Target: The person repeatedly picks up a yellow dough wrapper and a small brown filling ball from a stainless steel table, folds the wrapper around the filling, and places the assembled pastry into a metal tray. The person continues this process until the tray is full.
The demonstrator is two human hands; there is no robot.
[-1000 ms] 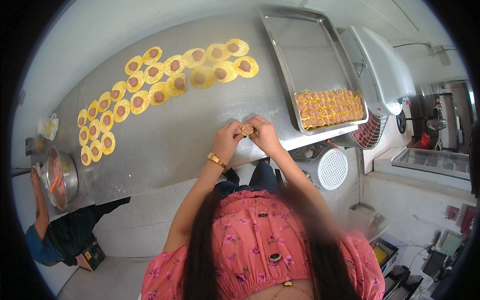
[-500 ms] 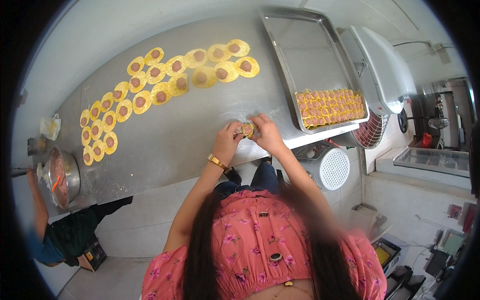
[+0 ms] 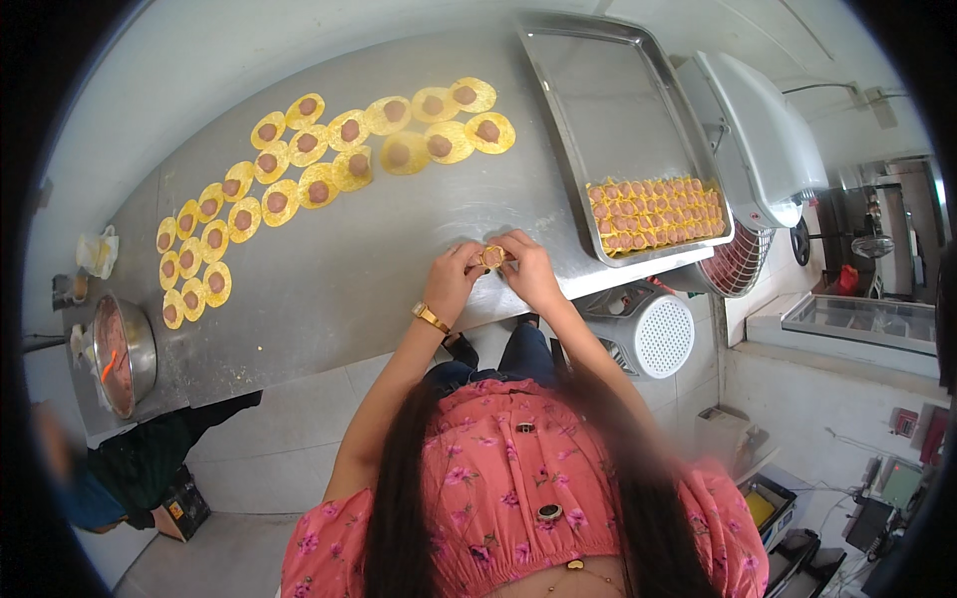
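Between my fingertips, just above the table's near edge, is a small yellow-wrapped meat dumpling (image 3: 492,256), its pink filling showing on top. My left hand (image 3: 455,274) pinches it from the left, and my right hand (image 3: 528,267) closes on its other side. Beyond them, round yellow wrappers (image 3: 281,202) with balls of pink minced meat lie in rows across the steel table (image 3: 349,259). To the right, a metal tray (image 3: 638,100) holds tight rows of finished dumplings (image 3: 658,212) at its near end.
A steel bowl (image 3: 140,349) of minced meat with an orange-handled tool stands at the table's left end. Another person (image 3: 110,473) is beside it. Right of the tray are a white machine (image 3: 758,140) and a wire-guarded fan (image 3: 740,261). A white perforated round appliance (image 3: 663,337) sits below the edge.
My fingers have shifted slightly around the dumpling, which stays in nearly the same place. At the left, the other person's arm has drawn away from beside the bowl.
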